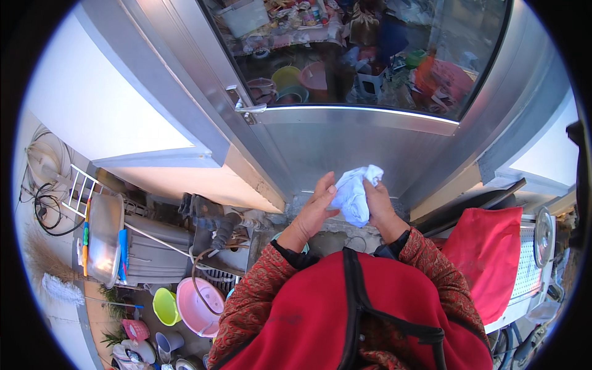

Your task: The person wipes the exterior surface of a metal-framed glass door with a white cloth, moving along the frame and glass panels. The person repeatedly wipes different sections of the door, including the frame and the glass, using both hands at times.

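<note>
A crumpled, pale blue-white cloth (354,196) hangs in front of my chest, before the lower metal panel of a glazed door (323,148). My right hand (381,208) grips it at the right side, with the thumb on top and the cloth bunched above. My left hand (312,210) is at the cloth's left edge with its fingers apart, palm turned towards it. Whether the left fingertips touch the cloth I cannot tell. Both hands are bare, below patterned red sleeves with dark cuffs.
The door's lever handle (249,108) is up to the left. At left are a sink (236,254), a pink basin (200,307), a yellow-green basin (165,306) and a metal tub (105,240). A red cloth (485,259) covers part of a white stand at right.
</note>
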The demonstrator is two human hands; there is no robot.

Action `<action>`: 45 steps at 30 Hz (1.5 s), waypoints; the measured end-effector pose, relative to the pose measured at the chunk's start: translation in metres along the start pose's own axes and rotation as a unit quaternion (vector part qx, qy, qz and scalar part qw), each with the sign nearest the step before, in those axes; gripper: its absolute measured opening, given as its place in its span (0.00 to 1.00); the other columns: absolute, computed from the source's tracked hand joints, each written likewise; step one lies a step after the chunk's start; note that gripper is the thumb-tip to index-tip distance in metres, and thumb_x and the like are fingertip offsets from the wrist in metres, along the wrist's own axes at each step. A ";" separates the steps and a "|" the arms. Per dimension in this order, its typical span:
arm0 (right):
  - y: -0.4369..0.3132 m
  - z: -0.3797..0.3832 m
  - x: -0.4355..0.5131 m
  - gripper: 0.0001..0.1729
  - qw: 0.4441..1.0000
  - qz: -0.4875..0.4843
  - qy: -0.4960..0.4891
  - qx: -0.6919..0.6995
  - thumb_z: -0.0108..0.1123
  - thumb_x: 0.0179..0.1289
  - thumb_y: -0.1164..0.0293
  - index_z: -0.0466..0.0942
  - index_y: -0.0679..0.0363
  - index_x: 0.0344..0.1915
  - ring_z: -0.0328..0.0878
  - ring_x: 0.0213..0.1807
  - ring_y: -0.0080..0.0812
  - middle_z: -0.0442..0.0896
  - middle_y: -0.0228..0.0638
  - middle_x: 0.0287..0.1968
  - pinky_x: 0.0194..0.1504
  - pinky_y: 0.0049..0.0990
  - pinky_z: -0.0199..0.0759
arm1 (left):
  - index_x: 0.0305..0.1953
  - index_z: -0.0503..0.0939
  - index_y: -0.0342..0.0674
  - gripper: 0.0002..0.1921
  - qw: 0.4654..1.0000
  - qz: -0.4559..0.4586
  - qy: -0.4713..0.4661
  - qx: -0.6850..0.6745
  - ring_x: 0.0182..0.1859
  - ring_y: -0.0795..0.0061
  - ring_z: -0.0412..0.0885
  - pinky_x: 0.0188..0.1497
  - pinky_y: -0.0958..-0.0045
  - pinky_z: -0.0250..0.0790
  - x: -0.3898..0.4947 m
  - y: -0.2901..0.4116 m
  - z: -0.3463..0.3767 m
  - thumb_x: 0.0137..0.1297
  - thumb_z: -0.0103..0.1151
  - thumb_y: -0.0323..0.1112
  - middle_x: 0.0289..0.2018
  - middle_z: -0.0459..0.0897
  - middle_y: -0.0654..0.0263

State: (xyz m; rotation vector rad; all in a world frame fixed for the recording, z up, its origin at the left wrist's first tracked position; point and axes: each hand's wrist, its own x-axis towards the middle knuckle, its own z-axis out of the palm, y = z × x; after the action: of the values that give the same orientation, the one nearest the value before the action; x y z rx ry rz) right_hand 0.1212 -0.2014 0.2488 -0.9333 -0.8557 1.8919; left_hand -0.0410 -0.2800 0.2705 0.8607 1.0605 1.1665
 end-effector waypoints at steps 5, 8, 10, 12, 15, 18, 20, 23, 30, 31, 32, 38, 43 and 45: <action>0.008 0.009 -0.001 0.15 0.986 -0.109 -0.063 -0.111 0.56 0.72 0.68 0.73 0.59 0.55 0.77 0.44 0.20 0.82 0.27 0.43 0.46 0.25 0.72 | 0.74 0.44 0.51 0.46 0.979 -0.068 -0.063 -0.179 0.68 0.58 0.63 0.54 0.42 0.70 0.004 -0.014 0.009 0.64 0.61 0.57 0.73 0.52 0.63; 0.006 0.003 -0.004 0.16 0.978 -0.065 -0.118 -0.162 0.57 0.71 0.66 0.74 0.59 0.56 0.74 0.44 0.18 0.80 0.25 0.44 0.47 0.23 0.70 | 0.65 0.64 0.48 0.32 0.974 -0.081 0.026 -0.210 0.49 0.66 0.81 0.38 0.60 0.78 0.013 -0.023 -0.006 0.63 0.65 0.46 0.54 0.77 0.64; -0.001 -0.006 0.002 0.16 0.978 -0.079 -0.093 -0.171 0.57 0.71 0.65 0.75 0.60 0.54 0.76 0.45 0.20 0.81 0.27 0.46 0.46 0.25 0.73 | 0.58 0.73 0.45 0.23 0.972 -0.066 0.055 -0.219 0.36 0.69 0.86 0.30 0.65 0.78 0.013 -0.025 -0.022 0.62 0.64 0.37 0.40 0.84 0.64; -0.013 -0.024 0.008 0.15 0.995 -0.066 -0.020 -0.072 0.56 0.71 0.65 0.75 0.60 0.53 0.78 0.45 0.23 0.81 0.29 0.46 0.44 0.27 0.76 | 0.58 0.73 0.44 0.23 0.974 -0.030 0.091 -0.207 0.37 0.67 0.86 0.28 0.64 0.78 0.013 -0.021 -0.040 0.61 0.63 0.34 0.42 0.84 0.63; -0.031 -0.057 0.013 0.15 0.993 -0.090 0.053 -0.056 0.55 0.71 0.65 0.76 0.61 0.52 0.79 0.48 0.30 0.81 0.33 0.46 0.40 0.33 0.81 | 0.55 0.74 0.42 0.20 0.972 0.045 0.181 -0.142 0.41 0.62 0.86 0.36 0.64 0.81 0.018 0.008 -0.078 0.61 0.58 0.25 0.41 0.84 0.61; -0.037 -0.091 0.002 0.17 0.980 -0.057 0.122 -0.147 0.56 0.71 0.63 0.75 0.60 0.52 0.81 0.42 0.27 0.82 0.32 0.43 0.35 0.28 0.80 | 0.50 0.76 0.40 0.19 0.939 0.160 0.292 0.085 0.42 0.71 0.83 0.45 0.69 0.78 0.030 0.065 -0.130 0.55 0.61 0.20 0.40 0.82 0.65; -0.033 -0.108 -0.010 0.16 0.983 -0.022 0.132 -0.124 0.54 0.71 0.62 0.75 0.60 0.52 0.83 0.38 0.30 0.83 0.34 0.41 0.32 0.27 0.79 | 0.47 0.77 0.38 0.20 0.861 0.239 0.317 0.318 0.43 0.73 0.81 0.46 0.72 0.74 0.035 0.104 -0.162 0.50 0.63 0.23 0.39 0.81 0.65; -0.019 -0.122 -0.030 0.16 0.976 0.008 0.162 -0.146 0.53 0.71 0.63 0.75 0.61 0.52 0.84 0.36 0.31 0.84 0.35 0.40 0.30 0.26 0.78 | 0.43 0.76 0.38 0.21 0.691 0.397 0.328 0.507 0.49 0.50 0.76 0.53 0.61 0.69 0.054 0.150 -0.189 0.44 0.68 0.27 0.42 0.78 0.54; 0.000 -0.139 -0.072 0.17 0.963 0.073 0.197 -0.168 0.54 0.68 0.66 0.76 0.66 0.52 0.84 0.35 0.32 0.85 0.38 0.40 0.28 0.25 0.77 | 0.44 0.78 0.45 0.18 0.597 0.317 0.198 0.710 0.51 0.50 0.76 0.53 0.56 0.70 0.116 0.182 -0.206 0.48 0.67 0.30 0.46 0.80 0.58; 0.002 -0.138 -0.076 0.18 0.962 0.077 0.210 -0.158 0.54 0.68 0.66 0.75 0.66 0.52 0.84 0.35 0.32 0.85 0.38 0.41 0.28 0.25 0.77 | 0.45 0.78 0.46 0.19 0.605 0.257 0.158 0.737 0.51 0.50 0.76 0.53 0.56 0.71 0.121 0.184 -0.208 0.49 0.67 0.31 0.45 0.80 0.58; 0.004 -0.136 -0.077 0.19 0.960 0.083 0.222 -0.148 0.54 0.68 0.66 0.75 0.66 0.53 0.85 0.37 0.32 0.85 0.39 0.42 0.30 0.25 0.78 | 0.45 0.78 0.46 0.19 0.604 0.248 0.141 0.744 0.50 0.50 0.77 0.52 0.55 0.71 0.126 0.187 -0.210 0.48 0.67 0.32 0.45 0.80 0.58; 0.022 -0.115 -0.049 0.19 0.967 0.078 0.226 -0.085 0.53 0.69 0.64 0.75 0.65 0.53 0.85 0.36 0.31 0.85 0.38 0.40 0.29 0.28 0.80 | 0.46 0.78 0.46 0.23 0.606 0.174 0.075 0.773 0.48 0.51 0.81 0.49 0.55 0.74 0.138 0.203 -0.214 0.45 0.69 0.35 0.44 0.83 0.56; 0.018 -0.112 0.016 0.20 0.956 0.079 0.244 -0.142 0.54 0.71 0.63 0.73 0.63 0.56 0.85 0.40 0.31 0.84 0.37 0.45 0.33 0.28 0.81 | 0.47 0.79 0.45 0.24 0.583 0.085 0.078 0.804 0.48 0.51 0.82 0.50 0.55 0.74 0.148 0.211 -0.206 0.44 0.70 0.39 0.43 0.85 0.54; 0.008 -0.113 0.043 0.19 0.957 0.042 0.238 -0.158 0.54 0.71 0.63 0.73 0.62 0.56 0.83 0.41 0.30 0.83 0.35 0.45 0.33 0.28 0.80 | 0.48 0.80 0.45 0.26 0.574 0.066 0.082 0.812 0.48 0.51 0.82 0.51 0.56 0.74 0.152 0.212 -0.203 0.44 0.70 0.41 0.43 0.85 0.53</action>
State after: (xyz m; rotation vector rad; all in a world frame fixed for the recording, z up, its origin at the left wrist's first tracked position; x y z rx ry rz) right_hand 0.1983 -0.1438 0.1750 -1.5655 -0.8384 1.5175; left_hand -0.2875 -0.0891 0.3799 2.2572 2.2364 -0.0369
